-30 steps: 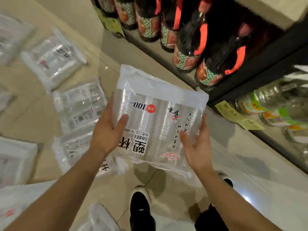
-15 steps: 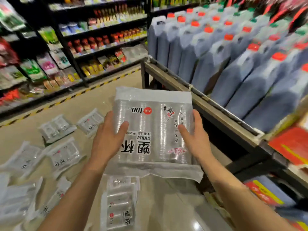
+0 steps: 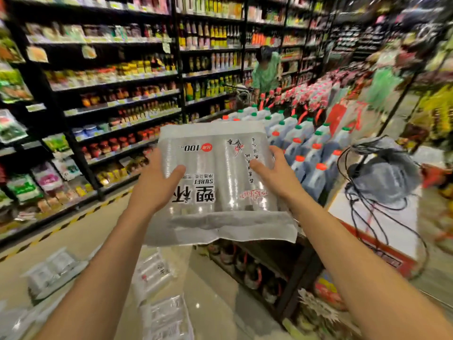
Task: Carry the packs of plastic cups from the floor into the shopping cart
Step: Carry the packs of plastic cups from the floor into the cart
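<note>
My left thumb lies across the printed face of the pack of plastic cups [image 3: 215, 168] and the rest of my left hand [image 3: 157, 185] wraps under its left edge; those fingers are hidden beneath the plastic, so I judge the grip from the thumb and palm. My right hand [image 3: 277, 177] clamps the opposite edge, thumb on top and fingertips curled round the side. Both hands hold the one pack, flat and roughly level in front of me, its print upside down to me and its loose sealed flap hanging toward my wrists.

A second ago I was looking down at this pack, low over the floor with my shoes under it. Now it is raised well clear of the floor [image 3: 220, 303] and my view has swung up along the aisle. I take that to mean the pick-up is finished and the carry has begun.

Beneath my forearms other packs lie on the floor: one just below the held pack [image 3: 152, 268], one toward the left edge [image 3: 54, 271], one at the bottom edge [image 3: 166, 317]. So plenty of the job remains.

Beyond the pack stand blue jugs [image 3: 306, 148] with red and green caps, and stocked shelves [image 3: 117, 94] line the left. I cannot make out my shopping cart here, so I must turn to find it next.
</note>
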Motion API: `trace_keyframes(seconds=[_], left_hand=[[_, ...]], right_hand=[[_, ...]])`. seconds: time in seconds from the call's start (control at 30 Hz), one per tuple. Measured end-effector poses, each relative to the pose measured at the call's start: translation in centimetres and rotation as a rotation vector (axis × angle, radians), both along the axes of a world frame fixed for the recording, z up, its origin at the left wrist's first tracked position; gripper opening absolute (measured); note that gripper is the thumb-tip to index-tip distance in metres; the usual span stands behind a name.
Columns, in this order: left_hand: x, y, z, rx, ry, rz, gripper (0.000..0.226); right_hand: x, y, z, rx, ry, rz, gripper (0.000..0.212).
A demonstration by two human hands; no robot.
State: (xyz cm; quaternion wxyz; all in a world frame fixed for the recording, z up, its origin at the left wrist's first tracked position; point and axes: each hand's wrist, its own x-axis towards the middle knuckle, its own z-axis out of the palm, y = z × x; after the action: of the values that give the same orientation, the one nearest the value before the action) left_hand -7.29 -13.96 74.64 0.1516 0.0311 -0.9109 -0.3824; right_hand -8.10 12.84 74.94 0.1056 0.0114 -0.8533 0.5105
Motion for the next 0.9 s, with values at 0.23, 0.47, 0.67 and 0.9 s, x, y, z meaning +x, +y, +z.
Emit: trace_keyframes(seconds=[0.23, 0.47, 0.67, 0.9], left_hand=[[-0.6, 11.1, 0.7, -0.030, -0.023, -0.273, 0.075], [5.8, 27.9, 0.5, -0.060, 0.118, -0.678, 0.077], [16.9, 43.7, 1.6, -0.086, 0.113, -0.990, 0.086], [35.0, 61.6, 1.2, -0.048, 0.161, -1.245, 0.072]], right_hand=[[7.5, 10.4, 1.1, 0.078, 0.021, -0.311, 0.074], [22.6, 22.1, 1.3, 0.061, 0.063, -0.667, 0.065], [39.2, 32.4, 1.6, 0.044, 0.063, -0.949, 0.069], [60.6, 44.7, 1.4, 0.035, 0.027, -1.188, 0.076]])
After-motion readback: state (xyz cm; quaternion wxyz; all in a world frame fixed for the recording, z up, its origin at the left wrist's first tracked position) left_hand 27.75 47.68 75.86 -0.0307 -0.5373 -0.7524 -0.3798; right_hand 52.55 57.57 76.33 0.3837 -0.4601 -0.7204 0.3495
